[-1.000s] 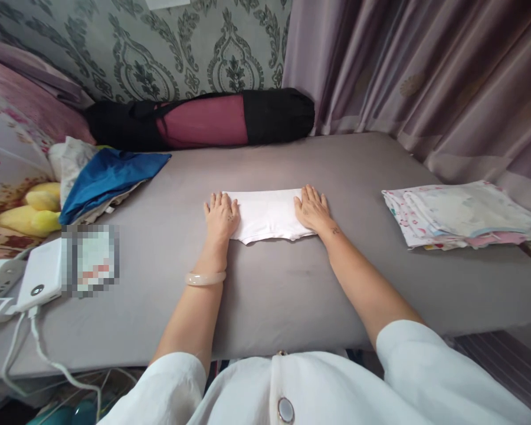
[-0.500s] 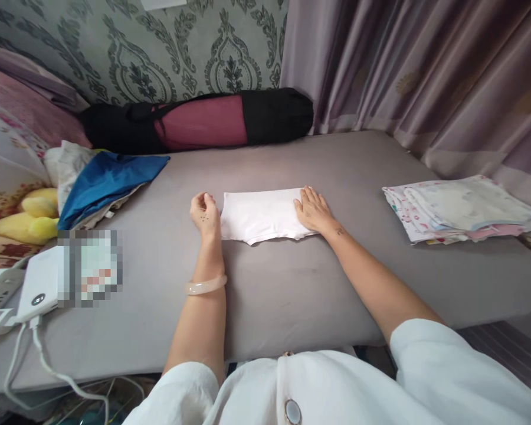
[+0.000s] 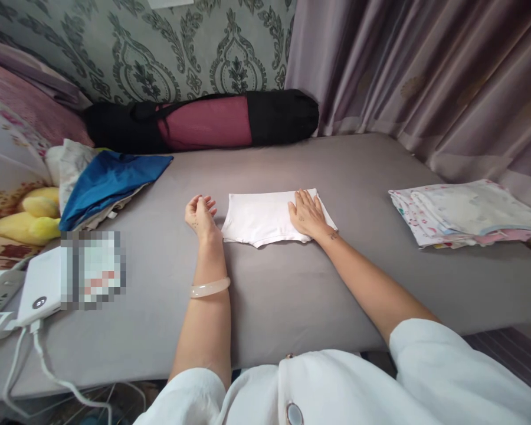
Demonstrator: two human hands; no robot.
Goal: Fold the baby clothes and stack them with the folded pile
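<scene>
Spread flat on the grey sheet lies a pair of pale pink shorts-like underpants [image 3: 261,215], its straight edge at the far side. My right hand [image 3: 308,213] rests palm down on the right part of it, fingers stretched out and apart, covering some of the cloth. Just off the garment's left side is my left hand [image 3: 201,215], turned partly palm up. Its fingers are loosely bent and apart, and nothing shows in them. A pale bangle [image 3: 210,288] circles the left forearm.
A stack of folded clothes [image 3: 464,212] lies to the right. At left are a blue cloth [image 3: 115,183], yellow plush [image 3: 24,224] and a white power bank [image 3: 42,286] with cables. A long black-and-maroon bag [image 3: 203,121] lies along the wall.
My right hand has slid left over the underpants, uncovering their right edge. The fingers of my left hand have loosened and spread. The view has shifted slightly.
</scene>
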